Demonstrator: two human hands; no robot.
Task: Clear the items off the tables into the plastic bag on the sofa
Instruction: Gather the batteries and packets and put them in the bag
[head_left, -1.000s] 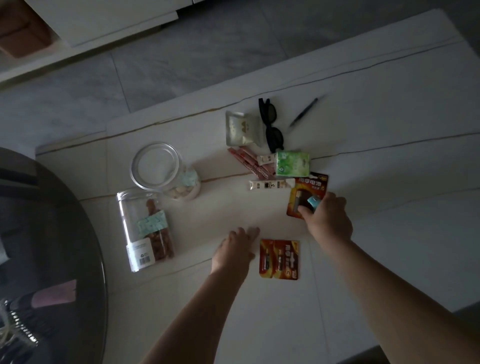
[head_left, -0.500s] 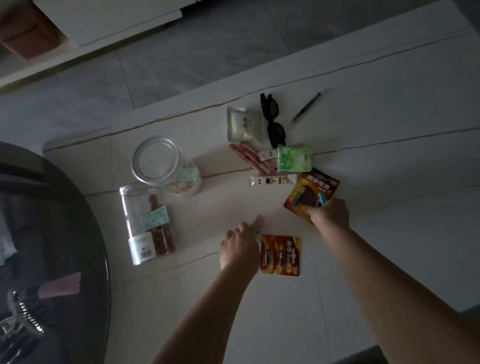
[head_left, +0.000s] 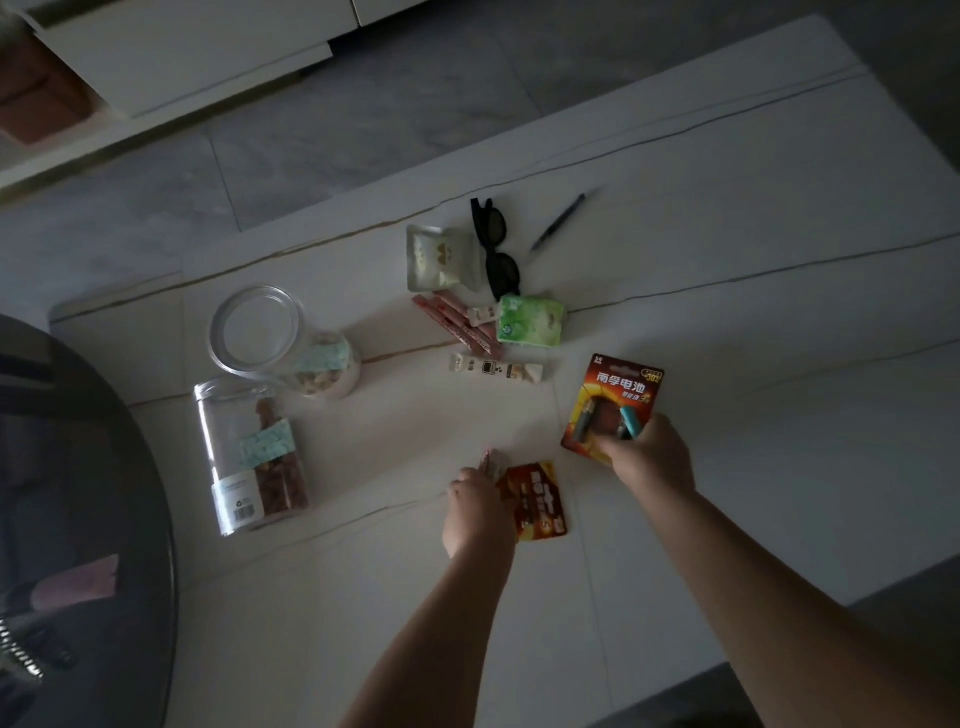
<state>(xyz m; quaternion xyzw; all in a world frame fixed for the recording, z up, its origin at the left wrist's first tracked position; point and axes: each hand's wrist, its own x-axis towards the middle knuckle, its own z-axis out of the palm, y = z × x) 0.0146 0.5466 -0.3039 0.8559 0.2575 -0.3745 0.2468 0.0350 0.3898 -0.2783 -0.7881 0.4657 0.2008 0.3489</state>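
Observation:
On the white table (head_left: 753, 322) my right hand (head_left: 652, 460) grips the lower edge of a red battery card (head_left: 618, 395) together with a small blue object (head_left: 631, 422). My left hand (head_left: 478, 506) pinches the left edge of a second, smaller battery card (head_left: 540, 501), lifting that edge off the table. Farther back lie a green tissue pack (head_left: 530, 321), several snack sticks (head_left: 462, 327), a white sachet strip (head_left: 496, 370), a snack pouch (head_left: 439, 258), black sunglasses (head_left: 496, 249) and a pen (head_left: 558, 221). The plastic bag and the sofa are out of sight.
Two clear plastic jars stand at the left: one upright with nuts (head_left: 291, 343), one lying down with dried snacks (head_left: 249, 457). A dark round glass table (head_left: 104, 493) overlaps the left edge. Grey tiled floor (head_left: 311, 135) and a white cabinet (head_left: 182, 57) lie beyond.
My left hand moved right onto the smaller battery card and curled around its edge, lifting it. My right hand pulled the larger battery card nearer and to the right.

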